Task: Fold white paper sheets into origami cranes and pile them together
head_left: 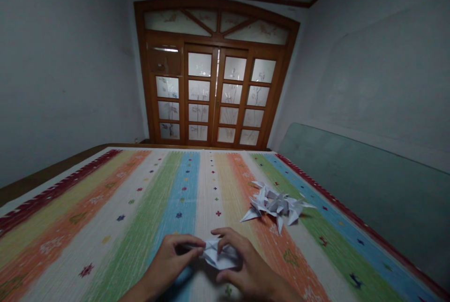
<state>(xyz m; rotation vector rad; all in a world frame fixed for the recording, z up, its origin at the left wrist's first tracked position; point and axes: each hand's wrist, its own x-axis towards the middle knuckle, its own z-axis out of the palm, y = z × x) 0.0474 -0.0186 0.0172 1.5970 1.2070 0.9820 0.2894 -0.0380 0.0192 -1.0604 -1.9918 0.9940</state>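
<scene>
We hold a folded white paper point(218, 255) with our left hand point(172, 262) and right hand point(248, 264), both grasping it. Other origami pieces point(276, 204) lie near, on the striped mat point(105, 213).

Origami pile point(276, 206) beyond right hand point(248, 262)

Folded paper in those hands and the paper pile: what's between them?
The striped cloth alone lies between the folded paper and the paper pile, in the head view.

Dim, bluish room, with the main light coming through the frosted glass doors point(218, 95) at the far end; the grey walls point(59, 67) darken toward the corners, the wide lens bows the edges, and the striped cloth point(197, 184) looks soft and slightly grainy
</scene>
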